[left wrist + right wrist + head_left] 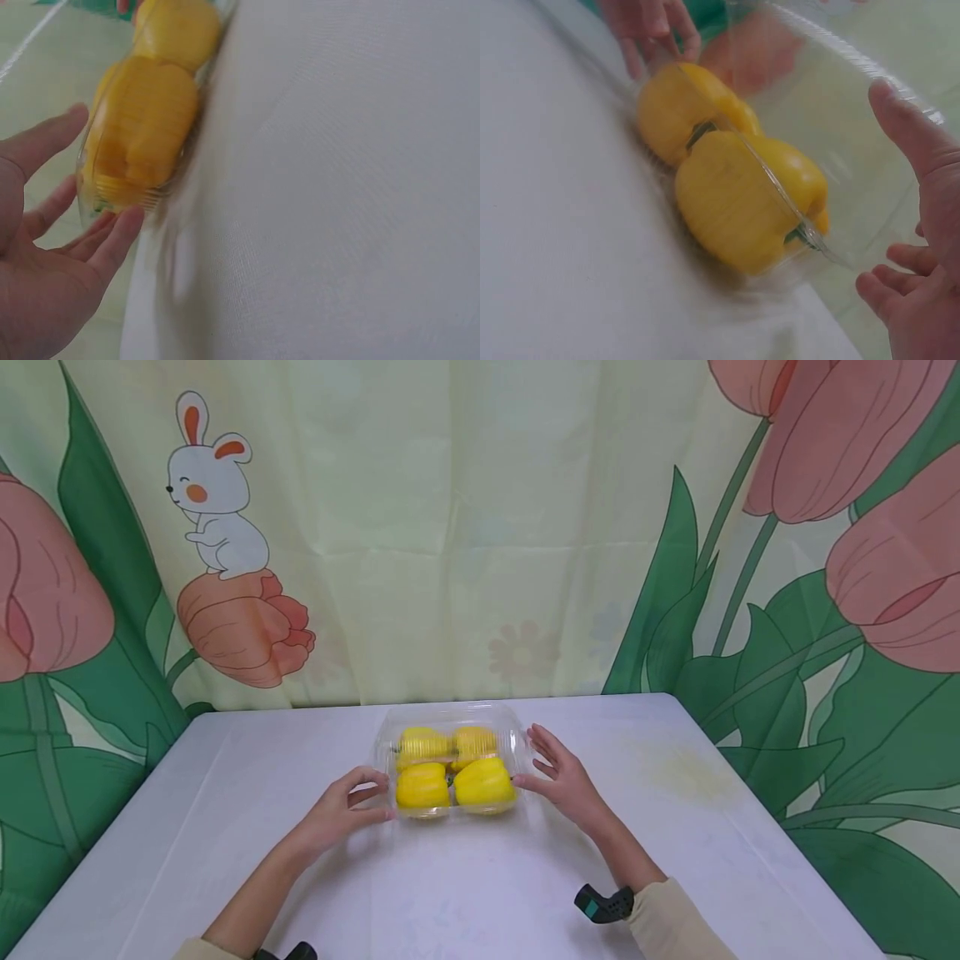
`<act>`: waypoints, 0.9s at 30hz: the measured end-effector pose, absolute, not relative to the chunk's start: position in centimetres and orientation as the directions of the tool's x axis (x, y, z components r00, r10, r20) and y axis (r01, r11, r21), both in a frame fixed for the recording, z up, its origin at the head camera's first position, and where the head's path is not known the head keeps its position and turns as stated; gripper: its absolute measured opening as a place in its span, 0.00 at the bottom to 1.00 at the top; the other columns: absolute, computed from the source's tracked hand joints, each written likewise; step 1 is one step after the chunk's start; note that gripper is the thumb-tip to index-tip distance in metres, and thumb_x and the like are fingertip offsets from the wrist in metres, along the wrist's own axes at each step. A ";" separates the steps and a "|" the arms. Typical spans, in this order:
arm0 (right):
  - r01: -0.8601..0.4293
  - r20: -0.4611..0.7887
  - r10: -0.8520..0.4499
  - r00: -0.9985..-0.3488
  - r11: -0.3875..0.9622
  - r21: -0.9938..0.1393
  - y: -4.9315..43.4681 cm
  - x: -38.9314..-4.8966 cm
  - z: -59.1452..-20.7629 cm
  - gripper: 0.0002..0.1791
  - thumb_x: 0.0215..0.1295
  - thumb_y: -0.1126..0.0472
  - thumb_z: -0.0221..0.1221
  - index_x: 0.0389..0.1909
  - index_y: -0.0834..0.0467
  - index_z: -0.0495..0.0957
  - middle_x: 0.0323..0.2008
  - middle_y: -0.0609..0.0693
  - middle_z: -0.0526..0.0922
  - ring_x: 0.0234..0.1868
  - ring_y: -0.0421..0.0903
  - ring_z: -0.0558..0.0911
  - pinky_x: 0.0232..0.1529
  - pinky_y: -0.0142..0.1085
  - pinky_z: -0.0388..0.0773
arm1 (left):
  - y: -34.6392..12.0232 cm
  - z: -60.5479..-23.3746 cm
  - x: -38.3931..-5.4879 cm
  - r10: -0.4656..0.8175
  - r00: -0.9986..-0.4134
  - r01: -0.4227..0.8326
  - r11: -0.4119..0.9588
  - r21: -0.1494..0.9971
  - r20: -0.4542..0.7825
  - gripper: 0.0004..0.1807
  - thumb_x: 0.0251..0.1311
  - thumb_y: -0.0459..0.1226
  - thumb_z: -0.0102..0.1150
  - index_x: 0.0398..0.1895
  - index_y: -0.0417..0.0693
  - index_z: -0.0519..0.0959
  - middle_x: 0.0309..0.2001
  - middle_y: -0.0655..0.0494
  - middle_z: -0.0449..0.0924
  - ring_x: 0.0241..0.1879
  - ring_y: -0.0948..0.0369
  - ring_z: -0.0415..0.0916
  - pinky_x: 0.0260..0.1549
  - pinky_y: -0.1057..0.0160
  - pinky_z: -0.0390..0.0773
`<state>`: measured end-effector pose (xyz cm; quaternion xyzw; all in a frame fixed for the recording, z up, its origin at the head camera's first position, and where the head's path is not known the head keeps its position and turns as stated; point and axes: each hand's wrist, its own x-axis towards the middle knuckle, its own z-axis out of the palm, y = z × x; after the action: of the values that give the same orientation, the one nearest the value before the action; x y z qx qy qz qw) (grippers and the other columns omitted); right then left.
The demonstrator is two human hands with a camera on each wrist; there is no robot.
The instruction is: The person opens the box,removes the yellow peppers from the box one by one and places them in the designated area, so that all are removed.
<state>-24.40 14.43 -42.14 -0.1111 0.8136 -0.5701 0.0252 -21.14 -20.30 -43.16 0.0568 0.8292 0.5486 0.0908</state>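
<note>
Nearest the viewer, on the near side of a clear plastic container [450, 717], two forearms in beige sleeves [678, 918] reach inward across a white worktop [450, 893], a small black device [606, 903] at the right wrist. The left hand [337, 814] stands at the container's left side and the right hand [567, 783] at its right side, so the container lies between the two sets of fingers, and its longer side appears to run crosswise, from one hand to the other. This flanking seems the relation that any coming move turns on; neither hand is plainly nearer, though the left fingertips overlap the container's edge in view. The left fingers [124, 232] are spread and gently bent, the thumb well apart from the rest, their tips at the container's wall; whether they press on it cannot be told. The right hand's fingers are also wide, the thumb reaching toward the container's right wall and the other tips just beside it; neither hand grips anything. Inside the container sit four yellow bell peppers [486, 783], two in its near half and two in its far half, the far pair seen through ridged plastic. Beyond the container hangs a pale curtain [525, 527], with a white rabbit [221, 518] printed up to the container's left and large pink tulips [847, 443] to its right.
</note>
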 end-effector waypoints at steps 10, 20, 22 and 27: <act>-0.182 0.113 -0.227 -0.967 0.314 -0.932 14.5 -24.3 -42.1 0.44 0.57 0.59 0.68 0.72 0.51 0.56 0.72 0.54 0.63 0.72 0.54 0.64 0.68 0.48 0.66 | -20.6 -42.7 -21.5 0.176 -0.980 -0.013 0.406 0.914 -0.092 0.39 0.53 0.44 0.70 0.68 0.56 0.63 0.69 0.47 0.63 0.66 0.47 0.69 0.59 0.51 0.76; -0.219 0.137 -0.247 -0.959 0.342 -0.914 14.1 -24.5 -41.9 0.37 0.57 0.58 0.69 0.67 0.54 0.66 0.67 0.55 0.69 0.68 0.55 0.69 0.68 0.49 0.67 | -20.6 -42.4 -22.1 0.188 -0.979 0.005 0.423 0.906 -0.082 0.44 0.52 0.46 0.71 0.71 0.54 0.60 0.71 0.44 0.60 0.66 0.46 0.67 0.59 0.49 0.76; -0.224 0.134 -0.263 -0.955 0.353 -0.908 14.0 -24.5 -41.8 0.36 0.56 0.57 0.69 0.66 0.54 0.66 0.67 0.55 0.70 0.68 0.54 0.69 0.68 0.50 0.68 | -20.6 -42.5 -22.2 0.187 -0.979 0.004 0.431 0.902 -0.085 0.44 0.52 0.46 0.71 0.71 0.54 0.60 0.71 0.44 0.61 0.66 0.46 0.67 0.59 0.49 0.76; -0.250 0.132 -0.306 -0.943 0.387 -0.887 14.0 -24.7 -41.7 0.36 0.55 0.55 0.69 0.65 0.52 0.68 0.66 0.53 0.71 0.67 0.53 0.71 0.67 0.49 0.69 | -20.5 -42.7 -22.5 0.190 -0.978 0.006 0.439 0.898 -0.087 0.42 0.54 0.47 0.69 0.71 0.56 0.60 0.70 0.46 0.61 0.66 0.46 0.67 0.60 0.48 0.75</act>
<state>-24.73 13.99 -41.70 -0.1670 0.8324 -0.5277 0.0266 -22.54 -20.52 -42.66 0.0581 0.8437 0.5264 0.0876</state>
